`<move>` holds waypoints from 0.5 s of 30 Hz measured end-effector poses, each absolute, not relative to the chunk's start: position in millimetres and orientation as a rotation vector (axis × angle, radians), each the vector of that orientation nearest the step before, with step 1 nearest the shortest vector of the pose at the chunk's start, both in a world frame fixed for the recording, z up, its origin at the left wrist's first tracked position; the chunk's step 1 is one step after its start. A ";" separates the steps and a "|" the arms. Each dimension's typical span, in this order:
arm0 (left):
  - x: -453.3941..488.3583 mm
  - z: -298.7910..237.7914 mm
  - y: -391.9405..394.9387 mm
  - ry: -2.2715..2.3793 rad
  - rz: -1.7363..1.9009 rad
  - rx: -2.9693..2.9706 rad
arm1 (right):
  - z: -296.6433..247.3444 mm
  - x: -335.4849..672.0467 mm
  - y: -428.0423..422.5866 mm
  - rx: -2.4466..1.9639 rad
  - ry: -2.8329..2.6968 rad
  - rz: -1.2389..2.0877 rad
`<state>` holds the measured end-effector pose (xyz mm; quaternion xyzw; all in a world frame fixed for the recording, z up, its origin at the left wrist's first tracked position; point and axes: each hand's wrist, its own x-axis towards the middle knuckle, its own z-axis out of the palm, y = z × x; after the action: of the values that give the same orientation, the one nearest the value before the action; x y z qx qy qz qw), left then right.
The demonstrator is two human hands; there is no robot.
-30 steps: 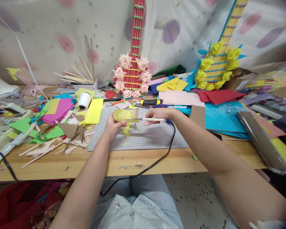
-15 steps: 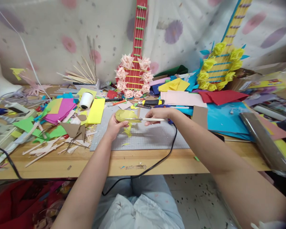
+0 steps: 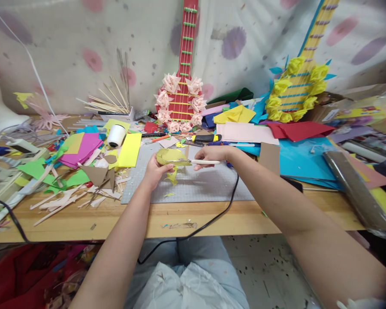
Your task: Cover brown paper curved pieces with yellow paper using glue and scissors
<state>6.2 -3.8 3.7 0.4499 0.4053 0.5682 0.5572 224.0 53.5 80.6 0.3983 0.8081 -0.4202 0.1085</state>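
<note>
My left hand (image 3: 154,171) is closed around the lower edge of an olive-yellow paper piece (image 3: 169,155), held just above a grey cutting mat (image 3: 206,186). A thin yellow strip hangs from the piece. My right hand (image 3: 214,153) grips a corded tool with a white shaft (image 3: 203,162) whose metal tip lies across the paper piece. Its black cable (image 3: 218,214) runs over the table edge toward my lap.
Coloured paper sheets, scraps and wooden sticks (image 3: 64,199) cover the wooden table (image 3: 231,221). A white spool (image 3: 115,135), a red paper guitar (image 3: 182,101) and a yellow one (image 3: 294,94) stand behind. A foil roll (image 3: 354,189) lies at right.
Both hands stay nearly in place with the paper piece and the tool. The view shifted slightly.
</note>
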 end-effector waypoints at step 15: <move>6.0 0.4 -3.0 0.920 1.348 1.040 | 83.5 221.5 51.3 1.179 2.379 -1.252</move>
<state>6.0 -3.0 0.4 0.4427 0.3916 0.5736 0.5671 221.5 51.3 83.5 0.3996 0.8061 -0.4242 0.1028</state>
